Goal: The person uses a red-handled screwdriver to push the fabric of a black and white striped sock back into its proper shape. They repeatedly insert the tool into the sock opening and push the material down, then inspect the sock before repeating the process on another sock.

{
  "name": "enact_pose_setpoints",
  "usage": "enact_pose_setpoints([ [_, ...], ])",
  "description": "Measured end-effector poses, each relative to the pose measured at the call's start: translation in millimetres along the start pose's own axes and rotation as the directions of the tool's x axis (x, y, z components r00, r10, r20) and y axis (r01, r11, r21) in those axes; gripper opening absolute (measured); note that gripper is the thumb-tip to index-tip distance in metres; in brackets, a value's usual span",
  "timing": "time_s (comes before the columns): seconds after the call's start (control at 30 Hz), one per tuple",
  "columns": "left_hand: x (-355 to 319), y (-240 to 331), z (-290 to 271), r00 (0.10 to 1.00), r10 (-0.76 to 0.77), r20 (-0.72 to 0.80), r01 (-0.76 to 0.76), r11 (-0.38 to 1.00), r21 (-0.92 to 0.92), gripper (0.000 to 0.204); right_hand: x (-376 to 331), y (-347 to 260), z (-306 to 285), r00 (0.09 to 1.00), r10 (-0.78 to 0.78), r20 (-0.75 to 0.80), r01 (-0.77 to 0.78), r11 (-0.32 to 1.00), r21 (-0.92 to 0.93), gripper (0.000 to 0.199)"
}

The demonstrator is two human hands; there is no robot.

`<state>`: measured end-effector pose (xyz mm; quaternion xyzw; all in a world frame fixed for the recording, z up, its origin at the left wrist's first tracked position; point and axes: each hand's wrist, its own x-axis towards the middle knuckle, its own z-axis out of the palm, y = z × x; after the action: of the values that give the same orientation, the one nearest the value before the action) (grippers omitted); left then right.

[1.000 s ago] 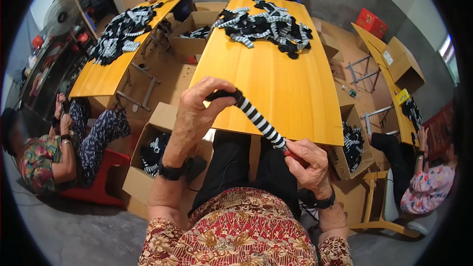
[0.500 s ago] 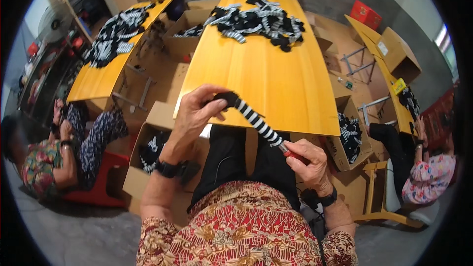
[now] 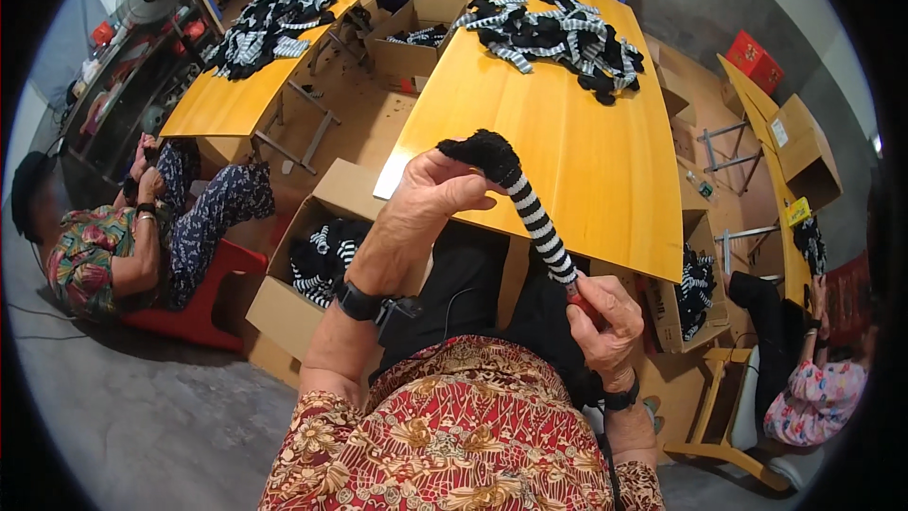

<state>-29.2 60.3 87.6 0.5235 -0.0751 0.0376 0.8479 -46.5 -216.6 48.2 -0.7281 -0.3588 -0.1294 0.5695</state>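
A black-and-white striped sock point(image 3: 530, 208) with a black toe is stretched between my hands, above the near edge of a yellow wooden table point(image 3: 586, 170). My left hand point(image 3: 440, 194) grips its black toe end, held up over the table edge. My right hand point(image 3: 605, 322) holds the lower end of the sock together with a small red thing, close to my lap. A black watch sits on each wrist.
A pile of striped socks point(image 3: 558, 33) lies at the far end of the table. Open cardboard boxes point(image 3: 312, 255) with socks stand at my left and right. A second yellow table point(image 3: 255, 47) carries more socks. People sit at my left point(image 3: 104, 237), right point(image 3: 813, 378) and across.
My left hand has lifted the sock's black toe end higher and nearer. The view has tipped down slightly. My right hand keeps its hold near my lap.
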Motion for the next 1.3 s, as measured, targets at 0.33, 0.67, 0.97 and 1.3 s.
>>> enact_pose_setpoints([
  [0.33,6.6,-8.7,13.9,0.968,0.237,-0.083,-0.22,0.96,0.175,0.019,-2.2,1.3,7.3,1.0,0.014,-0.024,-0.015,0.999,-0.047,0.038],
  [0.67,5.7,-6.9,22.9,0.968,0.231,-0.097,-0.214,0.963,0.164,0.016,8.0,-3.3,14.2,0.996,-0.064,-0.069,0.055,0.989,-0.136,0.038],
  [0.97,5.5,3.7,-7.7,0.97,0.206,-0.131,-0.187,0.972,0.143,0.021,17.8,-1.9,5.3,0.972,-0.232,0.026,0.232,0.946,-0.228,0.04],
  [1.3,12.7,-17.8,-1.7,0.946,0.186,-0.265,-0.177,0.983,0.057,0.017,14.8,8.8,-17.5,0.989,0.001,0.148,-0.001,1.0,-0.003,0.039],
])
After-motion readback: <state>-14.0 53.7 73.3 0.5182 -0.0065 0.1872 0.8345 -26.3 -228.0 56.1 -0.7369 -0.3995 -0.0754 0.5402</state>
